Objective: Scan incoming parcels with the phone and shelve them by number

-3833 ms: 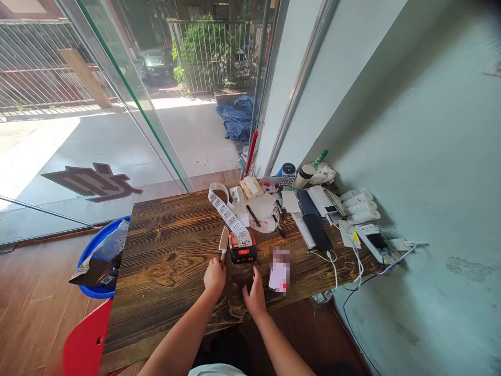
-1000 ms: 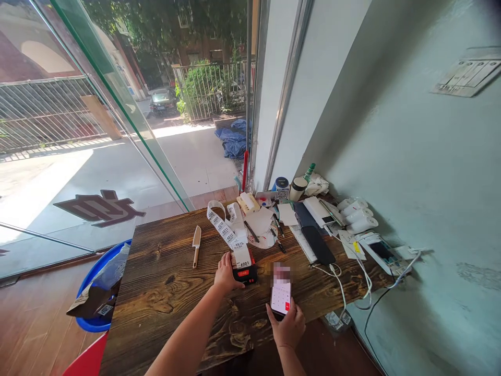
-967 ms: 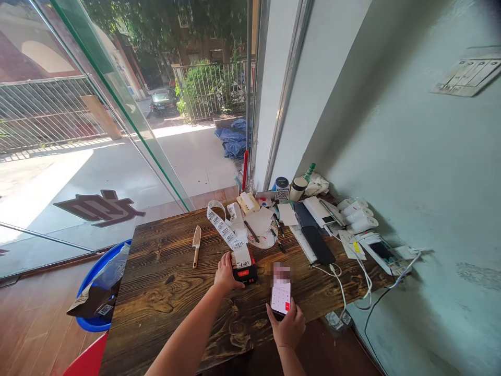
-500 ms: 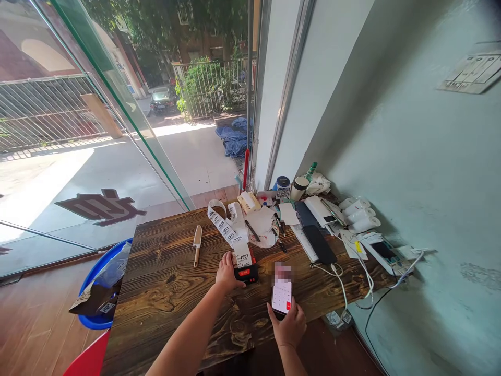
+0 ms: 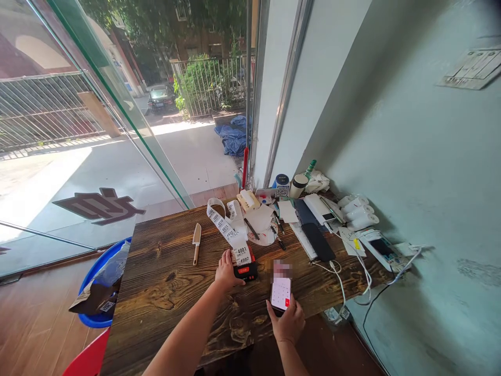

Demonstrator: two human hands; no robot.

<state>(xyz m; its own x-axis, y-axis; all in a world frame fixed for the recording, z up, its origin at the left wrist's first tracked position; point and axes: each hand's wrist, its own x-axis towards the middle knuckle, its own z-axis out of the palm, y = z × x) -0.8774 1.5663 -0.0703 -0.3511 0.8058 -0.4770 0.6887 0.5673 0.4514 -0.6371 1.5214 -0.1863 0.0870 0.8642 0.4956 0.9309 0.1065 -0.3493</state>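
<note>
My left hand (image 5: 226, 271) grips the left side of a small black and red label printer (image 5: 246, 272) on the wooden table. A long strip of printed paper labels (image 5: 229, 230) curls away behind the printer; numbers such as 4001 and 4002 show on it. My right hand (image 5: 289, 319) holds the lower end of a smartphone (image 5: 281, 293), thumb and fingers on its two edges. The phone's screen shows a keypad with a red key, and its top part is blurred out. Left of the labels lies a knife (image 5: 197, 244) with a pale blade cover.
Pens (image 5: 277, 237), papers, a black power bank or phone (image 5: 318, 242) with white cables, paper rolls (image 5: 358, 214) and a cream-lidded jar (image 5: 298, 186) crowd the table's right side. A blue bin (image 5: 86, 319) stands left of the wooden table (image 5: 156, 292), beside the glass door.
The label strip has come further out of the printer, so 4001 and 4002 sit higher and show more fully. Both hands keep their hold.
</note>
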